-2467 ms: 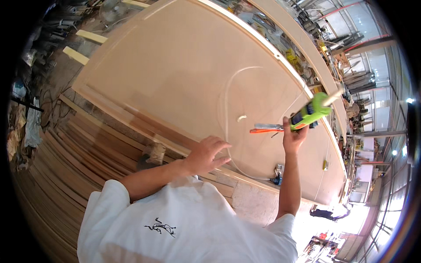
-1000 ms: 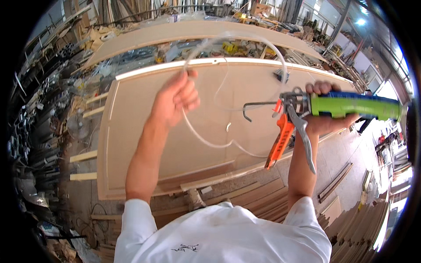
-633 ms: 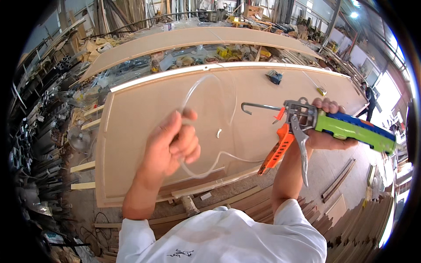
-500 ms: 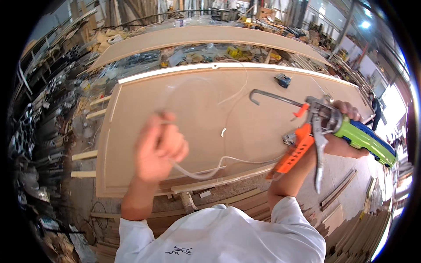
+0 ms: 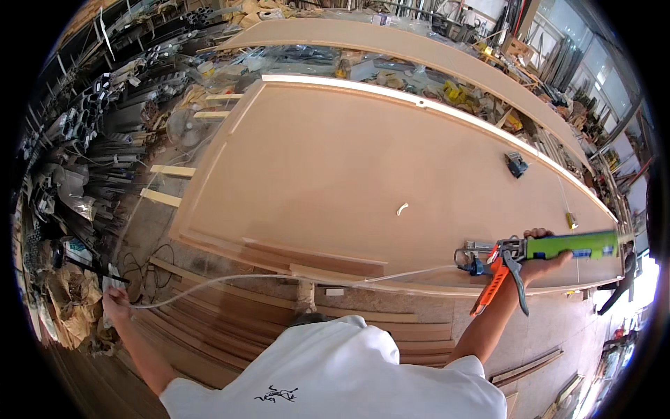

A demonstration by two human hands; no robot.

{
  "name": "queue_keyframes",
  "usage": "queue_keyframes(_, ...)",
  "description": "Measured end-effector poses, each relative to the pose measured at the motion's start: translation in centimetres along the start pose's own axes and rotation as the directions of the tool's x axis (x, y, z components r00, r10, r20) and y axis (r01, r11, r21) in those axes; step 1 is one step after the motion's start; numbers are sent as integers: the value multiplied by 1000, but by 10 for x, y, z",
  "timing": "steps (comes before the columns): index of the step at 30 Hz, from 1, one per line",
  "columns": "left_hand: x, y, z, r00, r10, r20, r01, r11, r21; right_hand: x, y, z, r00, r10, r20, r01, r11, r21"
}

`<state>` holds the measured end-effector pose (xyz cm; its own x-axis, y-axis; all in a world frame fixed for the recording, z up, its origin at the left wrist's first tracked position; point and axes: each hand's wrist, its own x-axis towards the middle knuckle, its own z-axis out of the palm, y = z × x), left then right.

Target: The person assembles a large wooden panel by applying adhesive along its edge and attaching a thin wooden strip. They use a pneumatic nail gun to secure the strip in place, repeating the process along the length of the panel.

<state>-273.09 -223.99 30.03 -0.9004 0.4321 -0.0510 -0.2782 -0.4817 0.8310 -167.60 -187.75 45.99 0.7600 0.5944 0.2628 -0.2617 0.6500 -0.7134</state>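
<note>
My left hand [image 5: 116, 302] is stretched out low at the far left, closed on a thin pale hose [image 5: 209, 281]. From there the hose runs slack to the right along the near edge of a large tan panel [image 5: 314, 153], toward a small metal-and-blue tool [image 5: 474, 264] at that edge. My right hand [image 5: 548, 265] grips a caulking gun [image 5: 504, 265] with an orange handle, grey trigger and green-and-blue cartridge [image 5: 572, 244], held over the panel's near right part. The gun partly overlaps the small tool, so where the hose ends is hard to see.
A small white curved piece [image 5: 401, 209], a dark blue device [image 5: 516, 165] and a yellow tape measure [image 5: 571, 221] lie on the panel. Beyond stands another long board [image 5: 391, 40]. Wooden strips [image 5: 209, 328] cover the floor near me; metal profiles [image 5: 98, 119] are piled at left.
My left hand has swung from above the panel out to the far left, drawing the hose with it. The caulking gun has turned roughly level and moved lower. My view has turned left.
</note>
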Motion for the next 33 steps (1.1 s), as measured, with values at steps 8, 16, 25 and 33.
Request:
queue_keyframes(8, -116, -70, 27, 834, -112, -540, 298, 915, 271, 1, 54, -25, 901, 431, -44, -400, 788, -468)
queue_keyframes(16, -103, -101, -32, 924, -87, -373, 343, -242, 908, -24, 74, -36, 834, 546, -78, -497, 684, -534)
queue_keyframes(25, -272, -235, 253, 898, 63, 435, -438, 183, 880, -113, 40, -1, 789, 583, 192, -110, 442, -890)
queue_keyframes(33, -467, -327, 405, 158, -660, 734, 642, 634, 432, -202, 69, 24, 278, 439, 854, 844, 313, -436)
